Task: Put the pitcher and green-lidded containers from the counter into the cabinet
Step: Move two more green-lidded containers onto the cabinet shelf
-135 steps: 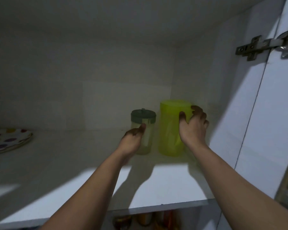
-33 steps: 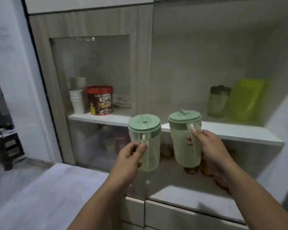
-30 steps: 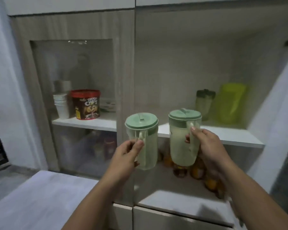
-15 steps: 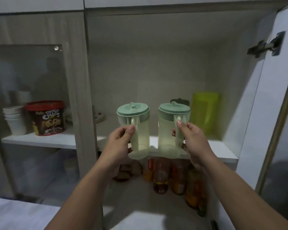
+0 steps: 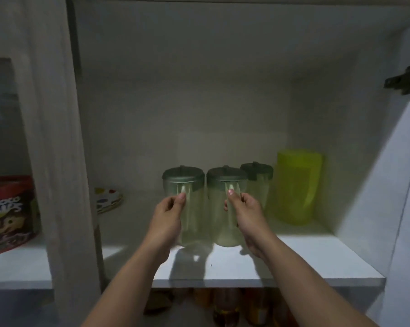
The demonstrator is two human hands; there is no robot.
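The left hand (image 5: 167,214) is closed around the handle of a translucent pale-green plastic container with a round green lid (image 5: 184,204), thumb tip pressed high on the handle strip; the right hand (image 5: 245,214) is closed the same way on the handle of a second, matching green-lidded container (image 5: 224,206); each container sits directly ahead of its hand, handle side facing the person, the two bodies just beside each other near the middle of the white cabinet shelf (image 5: 305,258); whether their bases rest on the shelf or hang just above it cannot be told, though shadows fall on the board right beneath them; behind and to the right of the right-hand container stands a third container with a darker green lid (image 5: 258,179), and further right, near the side wall, a translucent yellow-green plastic pitcher (image 5: 297,186), both upright; a spotted plate (image 5: 108,199) lies at the shelf's left rear, well apart; beyond the wooden divider (image 5: 60,147) a red-lidded cereal tub (image 5: 7,212) stands on the neighbouring shelf; a metal hinge (image 5: 404,79) shows at upper right; bottles (image 5: 225,305) are dimly visible below the shelf; both held containers are upright, cloudy-walled and look empty, their lids dark in the shade.
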